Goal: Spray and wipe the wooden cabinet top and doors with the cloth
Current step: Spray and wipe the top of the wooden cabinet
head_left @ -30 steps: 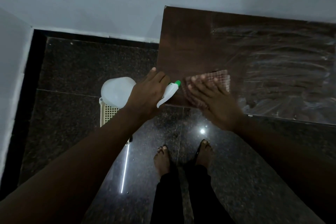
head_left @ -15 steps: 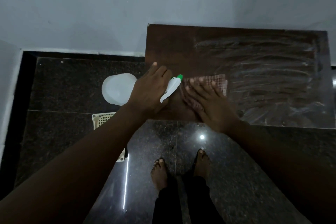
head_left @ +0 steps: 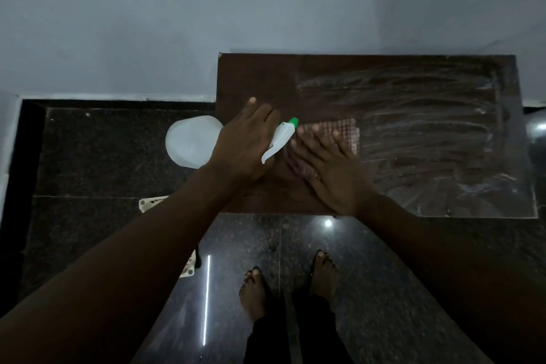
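1. While the head view looks straight down, the left hand (head_left: 245, 142) grips the neck of a white spray bottle (head_left: 192, 142), fingers curled round it at the left edge of the wooden cabinet top (head_left: 428, 74).
2. The bottle's round body sticks out to the left of that hand, past the cabinet edge and above the dark floor (head_left: 103, 156).
3. Its white trigger and green nozzle tip (head_left: 293, 121) poke out to the right of the knuckles, pointing toward the cloth (head_left: 347, 130).
4. The right hand (head_left: 334, 168) lies flat, fingers straight and spread, pressing on the cloth; the fingertips are blurred.
5. The cloth, reddish and checked, lies on the left half of the cabinet top, mostly under the right hand's fingers, with its far right edge showing beyond them.
6. The nozzle tip sits just beside the cloth's left end, so the two hands are close together.
7. Pale wet streaks cover the cabinet top to the right of the cloth.
8. A cream perforated basket (head_left: 150, 204) shows on the floor beneath the left forearm, and two bare feet (head_left: 254, 292) stand in front of the cabinet.
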`<action>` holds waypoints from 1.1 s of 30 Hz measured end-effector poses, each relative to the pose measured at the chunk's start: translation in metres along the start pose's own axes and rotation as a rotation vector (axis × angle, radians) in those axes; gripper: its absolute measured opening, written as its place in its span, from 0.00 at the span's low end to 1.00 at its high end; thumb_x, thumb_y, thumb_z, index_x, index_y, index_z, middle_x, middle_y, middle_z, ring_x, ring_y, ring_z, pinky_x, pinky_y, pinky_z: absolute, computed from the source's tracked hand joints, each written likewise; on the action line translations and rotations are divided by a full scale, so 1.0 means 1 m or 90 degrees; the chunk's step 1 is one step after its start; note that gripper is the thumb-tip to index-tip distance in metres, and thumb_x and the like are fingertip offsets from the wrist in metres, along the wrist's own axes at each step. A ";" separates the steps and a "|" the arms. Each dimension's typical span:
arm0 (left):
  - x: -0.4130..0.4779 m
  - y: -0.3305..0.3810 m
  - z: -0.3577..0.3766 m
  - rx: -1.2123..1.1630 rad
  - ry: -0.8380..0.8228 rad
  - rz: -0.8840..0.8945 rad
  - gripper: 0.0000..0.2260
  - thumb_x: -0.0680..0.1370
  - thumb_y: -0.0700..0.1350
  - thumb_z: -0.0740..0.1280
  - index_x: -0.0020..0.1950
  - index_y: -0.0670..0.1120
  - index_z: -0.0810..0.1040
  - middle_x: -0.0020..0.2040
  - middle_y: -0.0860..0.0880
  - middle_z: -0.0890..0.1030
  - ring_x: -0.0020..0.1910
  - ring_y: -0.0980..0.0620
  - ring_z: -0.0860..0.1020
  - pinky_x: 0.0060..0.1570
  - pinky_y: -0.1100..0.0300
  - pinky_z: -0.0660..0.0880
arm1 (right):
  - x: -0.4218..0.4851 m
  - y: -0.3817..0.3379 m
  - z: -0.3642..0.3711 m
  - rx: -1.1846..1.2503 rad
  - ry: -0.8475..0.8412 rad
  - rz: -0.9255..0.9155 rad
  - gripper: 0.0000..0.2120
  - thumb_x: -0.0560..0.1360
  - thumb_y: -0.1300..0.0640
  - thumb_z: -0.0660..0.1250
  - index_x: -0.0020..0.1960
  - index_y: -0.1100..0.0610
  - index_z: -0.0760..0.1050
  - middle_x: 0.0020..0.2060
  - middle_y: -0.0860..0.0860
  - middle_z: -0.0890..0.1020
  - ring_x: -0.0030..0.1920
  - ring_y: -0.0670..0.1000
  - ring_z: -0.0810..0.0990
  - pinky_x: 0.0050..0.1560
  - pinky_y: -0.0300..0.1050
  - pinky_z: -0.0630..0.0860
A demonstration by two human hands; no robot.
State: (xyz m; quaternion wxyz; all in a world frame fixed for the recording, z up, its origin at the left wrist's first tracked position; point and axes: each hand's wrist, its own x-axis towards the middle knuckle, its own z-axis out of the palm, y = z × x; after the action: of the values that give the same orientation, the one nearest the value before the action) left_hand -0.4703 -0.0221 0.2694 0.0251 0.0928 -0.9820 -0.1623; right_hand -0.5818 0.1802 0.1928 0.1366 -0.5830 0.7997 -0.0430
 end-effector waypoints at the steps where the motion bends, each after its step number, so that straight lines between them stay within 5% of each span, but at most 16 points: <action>1: 0.002 -0.001 0.001 0.008 0.003 0.003 0.17 0.67 0.42 0.74 0.52 0.39 0.75 0.47 0.41 0.77 0.47 0.39 0.76 0.66 0.46 0.71 | 0.011 0.005 -0.004 0.027 0.013 0.035 0.28 0.84 0.45 0.45 0.81 0.51 0.56 0.81 0.51 0.56 0.82 0.55 0.50 0.79 0.63 0.51; 5: 0.011 -0.006 0.000 0.014 0.010 -0.008 0.15 0.70 0.44 0.72 0.53 0.39 0.75 0.48 0.42 0.76 0.48 0.40 0.75 0.67 0.46 0.68 | 0.030 0.015 -0.013 0.037 0.025 0.111 0.29 0.83 0.45 0.44 0.82 0.51 0.55 0.82 0.51 0.55 0.82 0.56 0.50 0.79 0.62 0.49; 11: 0.026 -0.003 -0.006 0.020 0.003 -0.013 0.16 0.69 0.48 0.67 0.51 0.38 0.75 0.46 0.41 0.77 0.45 0.39 0.76 0.67 0.44 0.68 | -0.010 0.006 0.002 -0.015 0.009 0.045 0.29 0.82 0.45 0.48 0.82 0.52 0.53 0.82 0.52 0.52 0.82 0.56 0.47 0.79 0.62 0.50; 19: 0.032 -0.006 0.001 0.017 -0.045 -0.061 0.16 0.67 0.43 0.75 0.50 0.38 0.77 0.45 0.39 0.80 0.46 0.37 0.78 0.71 0.47 0.61 | -0.011 0.006 0.000 -0.006 0.004 0.045 0.29 0.82 0.46 0.49 0.82 0.52 0.56 0.82 0.51 0.54 0.82 0.55 0.46 0.79 0.62 0.51; 30: 0.034 -0.010 0.001 0.015 -0.037 -0.027 0.14 0.69 0.47 0.67 0.50 0.39 0.76 0.46 0.41 0.77 0.46 0.39 0.77 0.74 0.47 0.58 | 0.088 0.054 -0.039 0.075 0.021 0.191 0.33 0.78 0.42 0.39 0.82 0.50 0.55 0.82 0.49 0.54 0.82 0.55 0.48 0.79 0.57 0.41; 33: 0.034 -0.011 -0.001 0.006 -0.017 -0.030 0.17 0.71 0.52 0.58 0.49 0.40 0.76 0.44 0.42 0.77 0.45 0.41 0.76 0.73 0.48 0.59 | 0.085 0.050 -0.038 0.057 0.012 0.163 0.32 0.80 0.42 0.39 0.82 0.49 0.53 0.82 0.49 0.52 0.82 0.56 0.48 0.79 0.58 0.42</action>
State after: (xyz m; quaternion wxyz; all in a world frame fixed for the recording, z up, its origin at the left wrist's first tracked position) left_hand -0.5017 -0.0391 0.2672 0.0079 0.1137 -0.9806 -0.1597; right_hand -0.6623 0.1125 0.2032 0.1597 -0.4690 0.8661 -0.0665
